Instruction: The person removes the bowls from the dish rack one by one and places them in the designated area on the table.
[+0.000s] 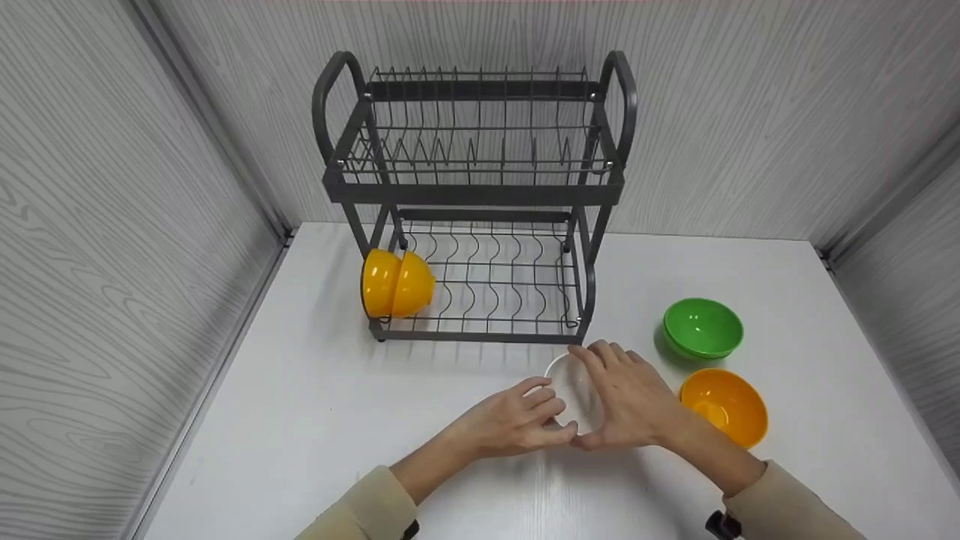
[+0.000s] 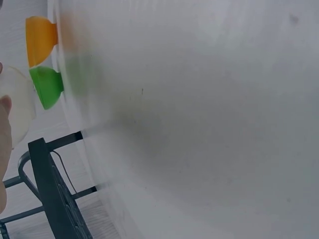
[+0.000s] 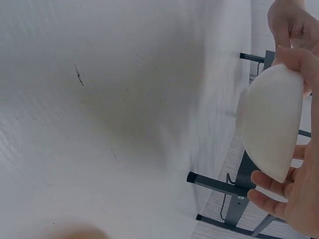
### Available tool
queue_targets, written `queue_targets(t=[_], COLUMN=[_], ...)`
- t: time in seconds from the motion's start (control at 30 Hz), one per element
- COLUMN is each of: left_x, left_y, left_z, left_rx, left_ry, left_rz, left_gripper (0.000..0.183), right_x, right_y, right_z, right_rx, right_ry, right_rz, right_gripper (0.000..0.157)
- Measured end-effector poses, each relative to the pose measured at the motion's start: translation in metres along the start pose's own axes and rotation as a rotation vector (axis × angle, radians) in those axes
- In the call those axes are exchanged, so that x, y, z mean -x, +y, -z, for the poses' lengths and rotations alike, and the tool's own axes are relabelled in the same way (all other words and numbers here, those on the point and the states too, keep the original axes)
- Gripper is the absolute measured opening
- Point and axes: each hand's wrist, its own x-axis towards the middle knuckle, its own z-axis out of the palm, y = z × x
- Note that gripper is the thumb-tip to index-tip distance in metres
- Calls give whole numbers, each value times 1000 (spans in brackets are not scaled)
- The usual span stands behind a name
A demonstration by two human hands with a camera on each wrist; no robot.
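A white bowl (image 1: 576, 391) is held up off the tabletop between both hands, in front of the dish rack's right corner. My right hand (image 1: 630, 397) grips it from the right, with the fingers at the far rim and the thumb at the near side. On the bowl's left edge, my left hand (image 1: 517, 421) holds the rim with curled fingers. Seen from the right wrist, the white bowl (image 3: 271, 119) is tilted on its side and its underside shows. At the left border of the left wrist view, only part of the white bowl (image 2: 20, 107) appears.
A two-tier dark dish rack (image 1: 472, 195) stands at the back. Orange bowls (image 1: 414, 285) stand on edge at its lower left. Right of the hands are stacked green bowls (image 1: 703, 328) and an orange bowl (image 1: 739, 401). Panelled walls flank the white table (image 1: 315, 420).
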Motion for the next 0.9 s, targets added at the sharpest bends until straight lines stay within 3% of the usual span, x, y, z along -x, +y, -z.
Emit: queue_targets(t=[0.17, 0.3, 0.5, 0.73, 0.9], left_x=[6, 15, 28, 42, 49], left_y=[-3, -11, -23, -30, -36], left_z=[3, 4, 1, -6, -9], left_rx=[36, 42, -35, -122, -129], left_ry=[-46, -75, -177, -268, -389], left_rz=[64, 172, 369, 528, 633], left_gripper=[22, 38, 54, 57, 58], right_x=[3, 8, 17, 29, 37], right_y=[3, 7, 13, 19, 22], right_z=[0, 0, -1, -3, -6], right_rx=[-8, -13, -5, 30, 50], right_ry=[17, 35, 55, 43, 24], right_rz=[-6, -14, -11, -18, -44], right_gripper=[125, 126, 125, 125, 125])
